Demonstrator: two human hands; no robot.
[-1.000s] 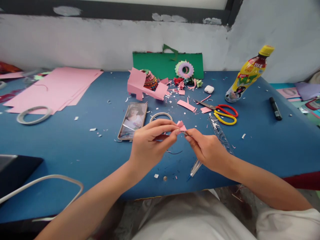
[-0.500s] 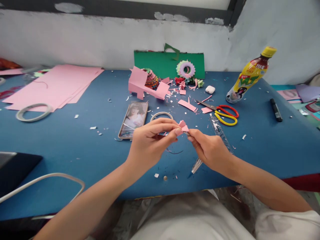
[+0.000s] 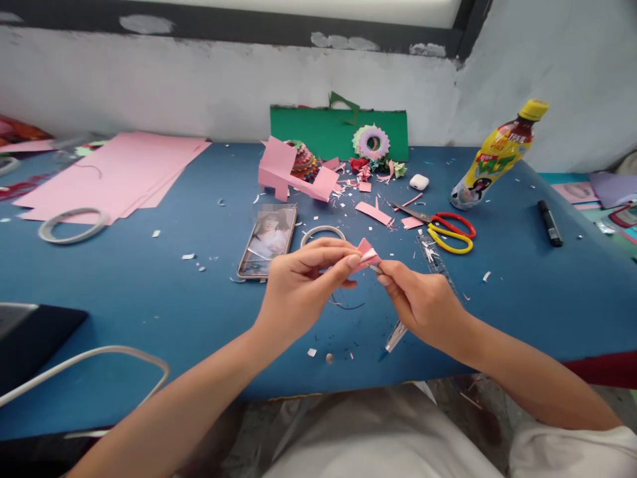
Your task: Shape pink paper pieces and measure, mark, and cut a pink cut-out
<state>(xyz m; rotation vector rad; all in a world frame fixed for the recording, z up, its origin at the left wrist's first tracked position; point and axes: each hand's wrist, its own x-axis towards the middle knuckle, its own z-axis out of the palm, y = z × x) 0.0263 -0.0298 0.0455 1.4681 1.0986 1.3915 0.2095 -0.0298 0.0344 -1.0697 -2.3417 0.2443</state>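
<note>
My left hand (image 3: pixel 311 282) pinches a small folded piece of pink paper (image 3: pixel 366 254) between thumb and fingertips, and a pale strip shows across it. Beside the paper, my right hand (image 3: pixel 428 302) is closed on a slim metal-tipped tool (image 3: pixel 374 268), whose tip touches or nearly touches the paper's lower edge. Most of that tool is hidden by the fingers. Below the right palm a silver shaft with a blue end (image 3: pixel 395 337) sticks out; whether it belongs to the same tool I cannot tell. Behind the left hand lies a partly covered tape roll (image 3: pixel 322 230).
On the blue table (image 3: pixel 189 318) are a phone (image 3: pixel 269 239), scissors (image 3: pixel 450 232), a clear ruler (image 3: pixel 435 255), a tilted drink bottle (image 3: pixel 497 159), a black marker (image 3: pixel 549 223), pink sheets (image 3: pixel 119 166), another tape roll (image 3: pixel 73 226) and paper scraps. A white cable (image 3: pixel 99 352) runs at left.
The pink paper has been turned and opened out a little, so its pale strip now shows. Both hands have shifted slightly to the right.
</note>
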